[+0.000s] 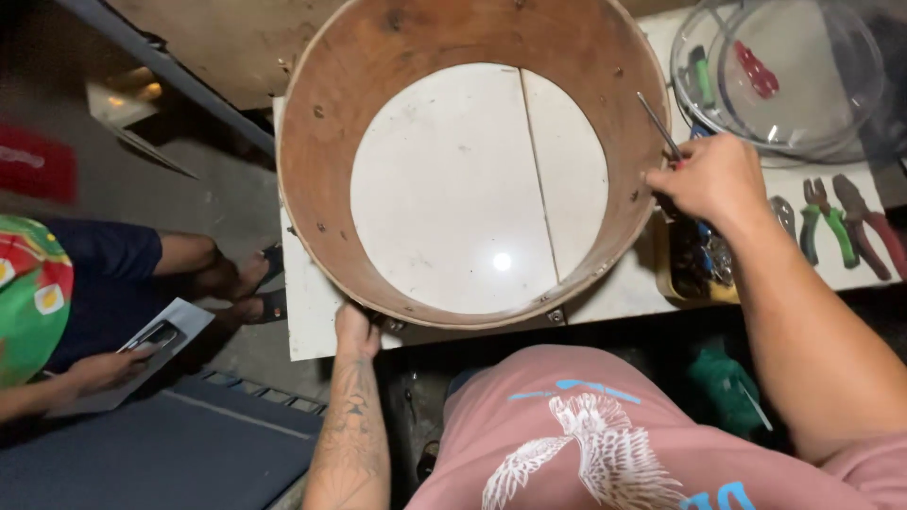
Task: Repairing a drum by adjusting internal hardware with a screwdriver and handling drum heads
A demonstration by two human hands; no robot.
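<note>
At the far left, a seated person (57, 312) in a green patterned top and dark shorts is shown, a pale flat card with a dark device (156, 338) held in one of that person's hands; this figure is apart from the work. Right of it, the left hand (354, 331) is seen at the near rim of a large round wooden shell (331, 179), its fingers curled under the lower edge in a closed grip. The shell is a thin, bent-wood hoop, brown and scuffed inside, studded with small bolt heads, and is set open-side-up on a white tiled bench (312, 312), through which the glossy tile and one straight joint are visible. At the right wall of the shell, the right hand (713, 179) is closed around a slim metal-shafted tool (658, 123), its tip laid against the inner face. Further right, clear round plastic lids (784, 76) and green- and red-handled pliers (841, 222) lie on the bench. A slip may be judged possible: the tool shaft could skid on the smooth curved wood and gouge it, and the shell, overhanging the near edge, could tip if the left grip were loosened.
</note>
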